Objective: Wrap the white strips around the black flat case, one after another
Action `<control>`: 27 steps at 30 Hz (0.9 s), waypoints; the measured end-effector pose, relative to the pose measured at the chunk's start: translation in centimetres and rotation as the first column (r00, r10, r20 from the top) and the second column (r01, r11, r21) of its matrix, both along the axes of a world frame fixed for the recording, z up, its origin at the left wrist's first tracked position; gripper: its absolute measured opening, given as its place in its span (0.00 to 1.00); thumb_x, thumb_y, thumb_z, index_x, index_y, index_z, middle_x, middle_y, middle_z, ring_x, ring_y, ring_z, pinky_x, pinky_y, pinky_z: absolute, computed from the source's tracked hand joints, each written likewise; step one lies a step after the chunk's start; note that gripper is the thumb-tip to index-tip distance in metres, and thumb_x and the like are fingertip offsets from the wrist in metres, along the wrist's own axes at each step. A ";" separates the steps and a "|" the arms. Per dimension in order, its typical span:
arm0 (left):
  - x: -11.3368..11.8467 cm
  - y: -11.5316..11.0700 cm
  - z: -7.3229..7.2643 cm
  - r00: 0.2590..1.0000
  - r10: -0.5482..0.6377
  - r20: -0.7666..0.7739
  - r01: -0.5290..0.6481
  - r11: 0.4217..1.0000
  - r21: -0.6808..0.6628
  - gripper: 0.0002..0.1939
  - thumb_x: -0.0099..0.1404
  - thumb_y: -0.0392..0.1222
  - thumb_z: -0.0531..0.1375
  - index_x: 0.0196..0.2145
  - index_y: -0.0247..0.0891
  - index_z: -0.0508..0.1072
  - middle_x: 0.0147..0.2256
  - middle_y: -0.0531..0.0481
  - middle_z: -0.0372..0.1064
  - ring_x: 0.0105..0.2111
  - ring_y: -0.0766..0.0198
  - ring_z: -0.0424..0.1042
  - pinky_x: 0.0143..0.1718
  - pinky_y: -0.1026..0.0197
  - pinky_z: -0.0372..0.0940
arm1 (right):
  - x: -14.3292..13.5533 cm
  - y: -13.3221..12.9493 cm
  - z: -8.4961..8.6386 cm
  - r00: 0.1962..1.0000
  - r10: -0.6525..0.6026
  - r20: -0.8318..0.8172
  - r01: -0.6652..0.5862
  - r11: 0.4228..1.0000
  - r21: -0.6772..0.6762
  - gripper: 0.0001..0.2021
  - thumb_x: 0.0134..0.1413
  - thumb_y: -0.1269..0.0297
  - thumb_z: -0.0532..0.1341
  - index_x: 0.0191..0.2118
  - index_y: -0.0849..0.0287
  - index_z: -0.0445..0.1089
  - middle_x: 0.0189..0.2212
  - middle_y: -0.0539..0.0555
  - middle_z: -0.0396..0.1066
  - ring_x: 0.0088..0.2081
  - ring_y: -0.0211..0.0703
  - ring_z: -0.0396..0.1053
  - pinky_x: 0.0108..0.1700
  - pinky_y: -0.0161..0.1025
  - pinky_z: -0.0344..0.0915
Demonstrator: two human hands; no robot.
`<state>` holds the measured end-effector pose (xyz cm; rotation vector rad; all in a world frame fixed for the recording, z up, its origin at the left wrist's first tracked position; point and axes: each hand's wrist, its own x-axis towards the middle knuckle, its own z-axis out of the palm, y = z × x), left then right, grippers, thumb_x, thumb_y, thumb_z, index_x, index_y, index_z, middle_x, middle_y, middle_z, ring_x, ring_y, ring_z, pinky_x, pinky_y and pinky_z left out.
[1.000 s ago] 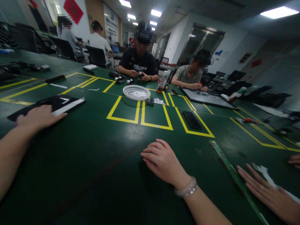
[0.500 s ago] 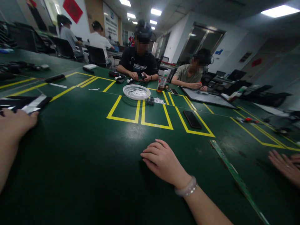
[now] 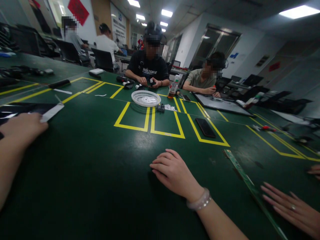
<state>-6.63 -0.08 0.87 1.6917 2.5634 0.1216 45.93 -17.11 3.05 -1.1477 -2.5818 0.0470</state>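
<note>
My left hand (image 3: 26,128) is at the far left, its fingers closed over the near edge of a dark glossy sheet (image 3: 30,107). A white strip (image 3: 52,113) sticks out beyond my thumb side; part of the sheet is hidden by the hand. My right hand (image 3: 172,171) rests on the green tabletop (image 3: 112,173) with its fingers stretched out, holding nothing. A pale beaded bracelet (image 3: 200,200) circles that wrist. Right of it lies a long, narrow green circuit board (image 3: 246,181). Another person's hand (image 3: 292,206), wearing a ring, reaches in beside the board.
Yellow tape outlines mark the table. A black phone (image 3: 205,127) lies inside one of them. Farther back are a white basket (image 3: 146,98), a bottle (image 3: 173,87) and a large flat panel (image 3: 220,104). Two people work across the table, one handling a small dark part (image 3: 150,82).
My left hand and the white strip have shifted right. The other person's hand on the right has come nearer to the circuit board. My right hand has stayed in place.
</note>
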 end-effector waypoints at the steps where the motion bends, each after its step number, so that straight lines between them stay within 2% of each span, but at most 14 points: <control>1: 0.6 -0.3 0.3 1.000 -0.001 -0.007 0.001 0.999 -0.035 0.37 0.62 0.58 0.50 0.60 0.26 0.63 0.55 0.27 0.62 0.50 0.29 0.65 0.41 0.33 0.67 | 0.0 0.0 0.0 1.000 -0.001 -0.001 0.001 1.000 -0.002 0.09 0.64 0.66 0.60 0.47 0.51 0.75 0.43 0.49 0.77 0.49 0.44 0.70 0.62 0.53 0.55; 2: 1.4 -0.5 0.6 0.999 -0.031 -0.005 0.031 0.998 -0.047 0.38 0.64 0.58 0.49 0.62 0.27 0.59 0.56 0.29 0.61 0.51 0.32 0.65 0.44 0.36 0.67 | 0.0 0.0 0.0 1.000 -0.002 -0.002 0.002 1.000 -0.005 0.09 0.64 0.66 0.60 0.47 0.51 0.75 0.43 0.49 0.77 0.49 0.44 0.70 0.62 0.53 0.55; 4: 3.3 -0.8 1.2 0.986 -0.167 0.018 0.168 0.986 -0.018 0.37 0.66 0.58 0.47 0.64 0.26 0.56 0.57 0.31 0.60 0.53 0.35 0.64 0.49 0.38 0.66 | 0.0 0.0 0.0 1.000 -0.003 -0.003 0.003 1.000 -0.009 0.09 0.64 0.66 0.59 0.47 0.51 0.75 0.43 0.49 0.77 0.49 0.44 0.70 0.62 0.53 0.55; 7: 7.8 -1.3 1.7 0.907 -0.414 0.070 0.412 0.910 0.042 0.33 0.70 0.55 0.46 0.63 0.29 0.58 0.58 0.38 0.61 0.55 0.44 0.64 0.55 0.46 0.63 | 0.1 0.1 -0.2 1.000 -0.003 0.007 0.003 1.000 -0.011 0.09 0.64 0.65 0.59 0.48 0.52 0.74 0.45 0.50 0.77 0.49 0.44 0.69 0.62 0.53 0.56; 9: 11.6 -2.1 1.5 0.794 -0.593 0.138 0.586 0.805 0.087 0.29 0.71 0.53 0.47 0.63 0.33 0.60 0.58 0.43 0.62 0.55 0.53 0.65 0.56 0.53 0.63 | 0.1 0.1 -0.3 1.000 -0.006 0.016 0.007 1.000 -0.014 0.12 0.64 0.65 0.59 0.51 0.52 0.72 0.49 0.52 0.75 0.51 0.45 0.69 0.62 0.53 0.57; 11: 15.5 -3.5 1.0 0.585 -0.779 0.226 0.771 0.621 0.144 0.26 0.71 0.52 0.49 0.61 0.36 0.63 0.57 0.45 0.64 0.55 0.55 0.65 0.56 0.54 0.62 | 0.1 0.2 -0.4 1.000 -0.020 0.019 0.020 1.000 -0.015 0.16 0.64 0.65 0.59 0.56 0.52 0.69 0.55 0.54 0.71 0.55 0.47 0.67 0.62 0.53 0.56; 13: 19.0 -5.4 0.4 0.387 -0.877 0.285 0.880 0.443 0.171 0.23 0.70 0.49 0.52 0.59 0.40 0.66 0.56 0.47 0.66 0.55 0.56 0.66 0.56 0.55 0.62 | 0.1 0.3 -0.5 0.999 -0.034 0.023 0.035 0.999 -0.017 0.22 0.62 0.64 0.61 0.61 0.52 0.64 0.59 0.56 0.66 0.59 0.49 0.64 0.63 0.53 0.55; 14: 20.5 -6.4 0.1 0.312 -0.898 0.310 0.912 0.375 0.168 0.21 0.70 0.47 0.54 0.59 0.43 0.67 0.56 0.48 0.67 0.55 0.58 0.66 0.56 0.57 0.63 | 0.1 0.3 -0.5 0.999 -0.036 0.025 0.037 0.999 -0.020 0.24 0.61 0.63 0.63 0.62 0.52 0.63 0.61 0.56 0.65 0.60 0.50 0.62 0.64 0.54 0.55; 17: 23.5 -9.4 -0.2 0.163 -0.921 0.354 0.960 0.231 0.158 0.21 0.69 0.41 0.55 0.58 0.51 0.67 0.56 0.52 0.66 0.54 0.61 0.67 0.54 0.60 0.64 | 0.0 0.3 -0.6 0.999 -0.022 0.035 0.024 0.998 -0.056 0.27 0.59 0.61 0.65 0.63 0.52 0.61 0.57 0.57 0.68 0.57 0.50 0.65 0.64 0.55 0.54; 19: 24.2 -10.7 0.1 0.124 -0.928 0.351 0.972 0.185 0.146 0.22 0.69 0.40 0.55 0.58 0.53 0.67 0.57 0.53 0.66 0.54 0.61 0.68 0.53 0.60 0.64 | -0.1 0.3 -0.7 0.999 -0.013 0.048 0.017 0.995 -0.097 0.25 0.60 0.62 0.64 0.61 0.51 0.63 0.51 0.55 0.73 0.52 0.48 0.69 0.62 0.54 0.55; 21: 23.9 -10.6 0.4 0.138 -0.934 0.330 0.975 0.187 0.120 0.23 0.68 0.44 0.58 0.60 0.53 0.66 0.57 0.52 0.66 0.53 0.60 0.68 0.52 0.59 0.65 | -0.1 0.2 -0.8 0.998 -0.009 0.062 0.017 0.992 -0.127 0.23 0.61 0.63 0.64 0.60 0.51 0.64 0.46 0.53 0.75 0.47 0.46 0.71 0.60 0.53 0.58; 23: 22.5 -9.2 0.7 0.212 -0.938 0.275 0.963 0.249 0.105 0.28 0.67 0.52 0.60 0.63 0.51 0.62 0.59 0.51 0.65 0.56 0.57 0.66 0.56 0.57 0.63 | -0.1 0.2 -0.9 0.998 -0.007 0.065 0.015 0.991 -0.136 0.22 0.61 0.63 0.64 0.60 0.52 0.65 0.45 0.53 0.75 0.46 0.45 0.71 0.57 0.50 0.60; 25: 20.1 -6.6 1.0 0.383 -0.910 0.161 0.906 0.404 0.127 0.32 0.68 0.59 0.55 0.65 0.47 0.58 0.62 0.49 0.60 0.60 0.57 0.61 0.61 0.55 0.58 | -0.1 0.2 -0.8 0.998 -0.003 0.065 0.011 0.991 -0.132 0.22 0.60 0.63 0.64 0.59 0.53 0.65 0.45 0.53 0.75 0.45 0.44 0.71 0.54 0.48 0.62; 27: 16.5 -3.8 1.2 0.641 -0.767 0.020 0.754 0.634 0.171 0.33 0.72 0.61 0.46 0.66 0.39 0.56 0.65 0.47 0.55 0.63 0.57 0.57 0.64 0.54 0.54 | -0.1 0.2 -0.8 0.998 -0.002 0.067 0.011 0.992 -0.127 0.21 0.60 0.63 0.64 0.59 0.54 0.66 0.45 0.53 0.75 0.44 0.44 0.71 0.52 0.47 0.64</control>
